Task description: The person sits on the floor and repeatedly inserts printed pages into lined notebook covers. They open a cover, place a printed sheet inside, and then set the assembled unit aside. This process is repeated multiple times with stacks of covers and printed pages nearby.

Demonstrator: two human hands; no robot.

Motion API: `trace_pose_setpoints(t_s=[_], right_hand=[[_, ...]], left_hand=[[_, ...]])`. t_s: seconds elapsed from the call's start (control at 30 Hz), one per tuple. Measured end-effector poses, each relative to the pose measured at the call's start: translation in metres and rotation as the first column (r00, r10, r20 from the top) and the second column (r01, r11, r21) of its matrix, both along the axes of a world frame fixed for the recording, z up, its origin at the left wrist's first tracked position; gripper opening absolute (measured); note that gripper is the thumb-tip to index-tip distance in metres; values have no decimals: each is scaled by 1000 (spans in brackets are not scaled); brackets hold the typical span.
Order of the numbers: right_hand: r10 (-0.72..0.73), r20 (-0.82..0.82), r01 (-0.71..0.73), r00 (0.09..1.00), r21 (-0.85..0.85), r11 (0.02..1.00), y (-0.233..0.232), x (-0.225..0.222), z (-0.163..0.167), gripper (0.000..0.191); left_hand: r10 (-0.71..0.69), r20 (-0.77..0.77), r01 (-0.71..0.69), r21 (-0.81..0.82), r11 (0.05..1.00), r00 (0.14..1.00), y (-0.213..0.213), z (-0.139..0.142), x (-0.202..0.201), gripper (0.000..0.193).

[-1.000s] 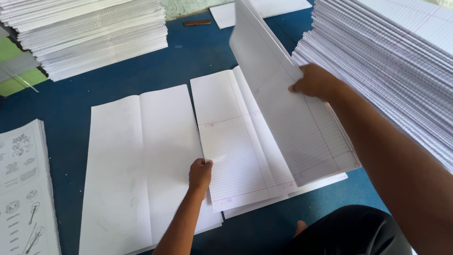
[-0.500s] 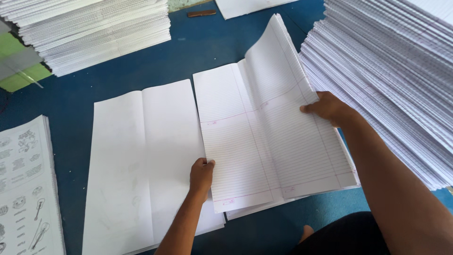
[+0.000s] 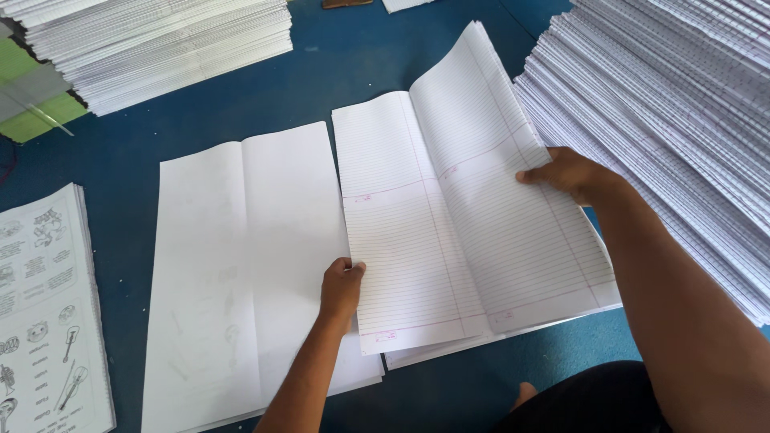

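Observation:
A large ruled sheet (image 3: 473,208) with pink margin lines lies opened flat on a small pile of ruled sheets, on the blue surface (image 3: 353,64). My right hand (image 3: 565,172) grips its right edge. My left hand (image 3: 342,285) pinches its left edge near the lower corner. To the left lies a pile of blank white folded sheets (image 3: 241,265), partly under my left hand.
A tall stack of ruled sheets (image 3: 682,120) rises at the right. Another white paper stack (image 3: 152,40) sits at the upper left beside green card (image 3: 32,120). Printed sheets with line drawings (image 3: 44,313) lie at the left edge. My dark-clothed knee (image 3: 593,401) shows at the bottom.
My right hand brought the raised ruled sheet down from upright until it lies flat on the ruled pile. My left hand stayed at the sheet's left edge.

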State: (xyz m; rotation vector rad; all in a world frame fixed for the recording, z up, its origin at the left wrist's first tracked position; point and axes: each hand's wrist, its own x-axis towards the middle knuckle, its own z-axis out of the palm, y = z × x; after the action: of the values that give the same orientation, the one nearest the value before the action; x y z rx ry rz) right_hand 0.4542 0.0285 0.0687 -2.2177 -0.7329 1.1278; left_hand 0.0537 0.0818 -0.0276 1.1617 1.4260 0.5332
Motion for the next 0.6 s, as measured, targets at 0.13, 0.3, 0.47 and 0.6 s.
trace_pose_setpoints(t_s=[0.13, 0.3, 0.47, 0.6], right_hand=[[19, -27, -19, 999, 10, 1000, 4, 1, -10, 63], [4, -37, -4, 999, 12, 1000, 6, 1, -18, 65], [25, -11, -25, 1000, -13, 1000, 5, 0, -19, 65], [34, 39, -32, 999, -57, 998, 3, -2, -19, 65]], left_hand=[[-7, 7, 7, 19, 1000, 1000, -2, 1, 1, 23], [5, 27, -4, -16, 1000, 1000, -3, -1, -1, 24], [6, 57, -6, 0, 1000, 998, -2, -4, -1, 23], [9, 67, -9, -8, 1000, 998, -1, -6, 0, 23]])
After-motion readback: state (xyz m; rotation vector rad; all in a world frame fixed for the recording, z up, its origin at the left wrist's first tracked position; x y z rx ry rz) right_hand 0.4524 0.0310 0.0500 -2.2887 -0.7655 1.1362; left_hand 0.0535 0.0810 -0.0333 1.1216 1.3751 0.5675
